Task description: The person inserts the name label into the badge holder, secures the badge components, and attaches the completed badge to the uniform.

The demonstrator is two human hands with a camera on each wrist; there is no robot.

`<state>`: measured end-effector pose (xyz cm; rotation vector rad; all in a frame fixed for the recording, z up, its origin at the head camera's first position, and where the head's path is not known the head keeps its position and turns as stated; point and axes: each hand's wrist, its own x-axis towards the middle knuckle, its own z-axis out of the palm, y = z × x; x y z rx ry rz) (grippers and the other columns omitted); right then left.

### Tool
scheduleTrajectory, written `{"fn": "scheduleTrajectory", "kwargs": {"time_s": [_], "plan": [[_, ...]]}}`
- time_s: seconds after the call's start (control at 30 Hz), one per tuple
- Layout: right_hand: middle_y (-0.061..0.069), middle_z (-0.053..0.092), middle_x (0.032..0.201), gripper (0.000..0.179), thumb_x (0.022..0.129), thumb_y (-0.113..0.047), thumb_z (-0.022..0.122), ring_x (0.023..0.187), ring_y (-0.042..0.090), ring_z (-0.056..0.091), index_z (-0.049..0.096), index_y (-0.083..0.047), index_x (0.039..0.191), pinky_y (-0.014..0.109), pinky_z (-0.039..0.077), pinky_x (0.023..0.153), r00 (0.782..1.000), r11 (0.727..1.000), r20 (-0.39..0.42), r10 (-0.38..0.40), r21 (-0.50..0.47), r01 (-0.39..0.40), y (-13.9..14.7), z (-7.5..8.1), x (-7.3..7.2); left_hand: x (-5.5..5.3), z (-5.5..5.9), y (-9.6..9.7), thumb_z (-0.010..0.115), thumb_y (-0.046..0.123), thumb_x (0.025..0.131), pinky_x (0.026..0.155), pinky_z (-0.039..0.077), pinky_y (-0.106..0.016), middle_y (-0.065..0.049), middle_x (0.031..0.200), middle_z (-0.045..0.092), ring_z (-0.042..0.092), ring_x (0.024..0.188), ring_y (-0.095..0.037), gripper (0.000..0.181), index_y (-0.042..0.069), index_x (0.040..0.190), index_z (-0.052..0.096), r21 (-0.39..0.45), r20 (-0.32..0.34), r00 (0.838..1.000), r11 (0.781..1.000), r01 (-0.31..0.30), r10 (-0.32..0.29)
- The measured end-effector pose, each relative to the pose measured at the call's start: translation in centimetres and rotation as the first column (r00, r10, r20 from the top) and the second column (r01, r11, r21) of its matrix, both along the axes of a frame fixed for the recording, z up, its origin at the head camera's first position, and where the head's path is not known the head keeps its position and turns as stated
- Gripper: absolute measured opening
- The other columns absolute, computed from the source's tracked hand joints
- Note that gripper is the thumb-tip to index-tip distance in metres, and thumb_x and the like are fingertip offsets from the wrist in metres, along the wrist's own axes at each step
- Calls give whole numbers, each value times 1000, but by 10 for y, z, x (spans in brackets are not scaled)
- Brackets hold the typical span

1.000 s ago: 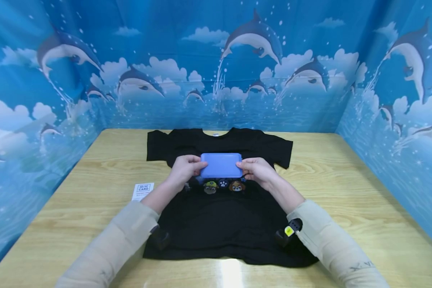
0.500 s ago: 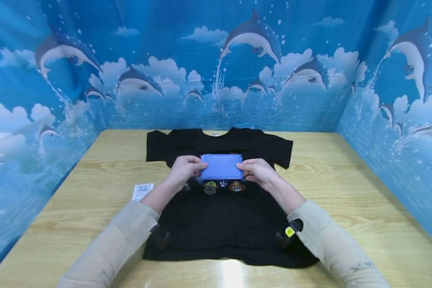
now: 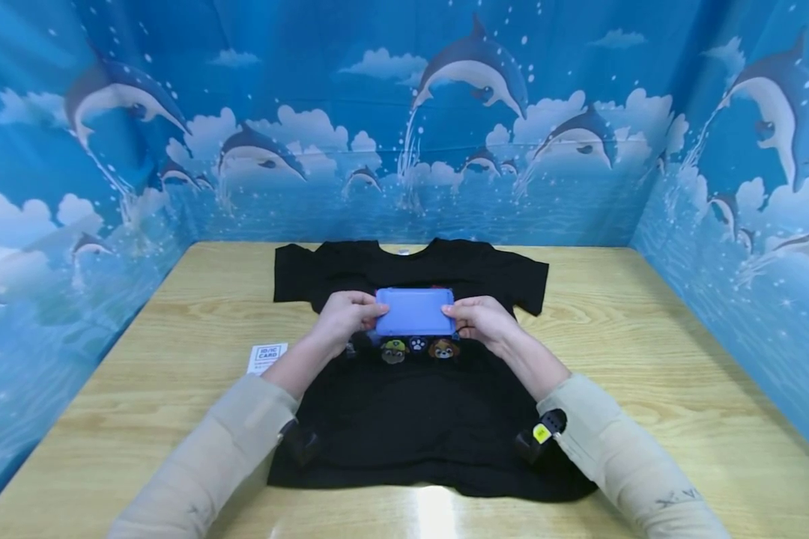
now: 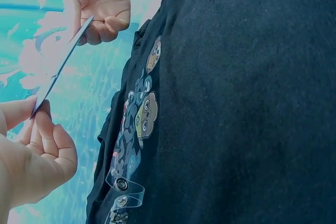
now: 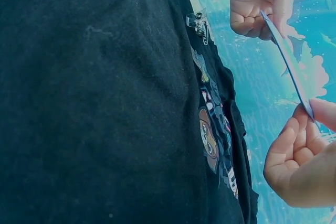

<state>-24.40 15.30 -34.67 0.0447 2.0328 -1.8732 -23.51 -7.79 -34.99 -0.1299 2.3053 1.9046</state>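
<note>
A thin blue card holder [image 3: 415, 311], a flat rectangle with a raised rim, is held lengthwise above the chest of a black T-shirt [image 3: 418, 427]. My left hand [image 3: 344, 318] pinches its left end between thumb and fingers. At the opposite end, my right hand [image 3: 487, 323] pinches it the same way. Both wrist views show the holder edge-on and slightly bowed, raised off the shirt. A clear snap strap with a metal clip [image 4: 124, 199] lies on the shirt near my left hand. The shirt's cartoon dog print [image 3: 418, 349] is partly covered by the holder.
The T-shirt lies spread flat on a wood-grain table [image 3: 647, 359], sleeves toward the back. A white paper card marked ID/IC CARD [image 3: 267, 355] lies left of it, partly behind my left forearm. Blue dolphin-print curtains [image 3: 350, 97] wall the back and both sides.
The card holder has dipped very slightly in the head view, with a small change in its tilt. Both hands keep their pinch at its ends.
</note>
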Motion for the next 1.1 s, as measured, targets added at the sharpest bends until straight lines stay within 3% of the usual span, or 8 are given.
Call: {"fn": "scheduleTrajectory", "kwargs": {"time_s": [0.37, 0.9, 1.1], "plan": [[0, 58, 62, 15, 88, -13, 62, 56, 9, 52, 59, 1, 92, 21, 43, 54, 999, 1000, 31, -15, -11, 16, 0, 1, 0, 0, -1, 0, 66, 11, 85, 77, 46, -39, -9, 87, 55, 53, 69, -16, 18, -5, 92, 63, 25, 15, 1000, 1000, 5, -5], [0, 60, 64, 16, 87, -16, 64, 58, 11, 53, 62, -1, 92, 24, 44, 59, 999, 999, 39, -26, 21, 26, 1, 1, 0, 1, -1, -1, 64, 10, 86, 75, 45, -39, -6, 77, 52, 50, 64, -15, 13, -1, 82, 59, 62, 12, 999, 997, 40, -41], [0, 60, 67, 26, 88, -19, 64, 61, 11, 53, 61, 3, 102, 24, 45, 60, 1000, 998, 21, -10, 60, 8, 0, 0, 0, 2, -3, -3, 63, 14, 87, 76, 46, -36, -7, 82, 53, 53, 70, -16, 14, 0, 85, 60, 33, 30, 999, 999, 28, -29]]}}
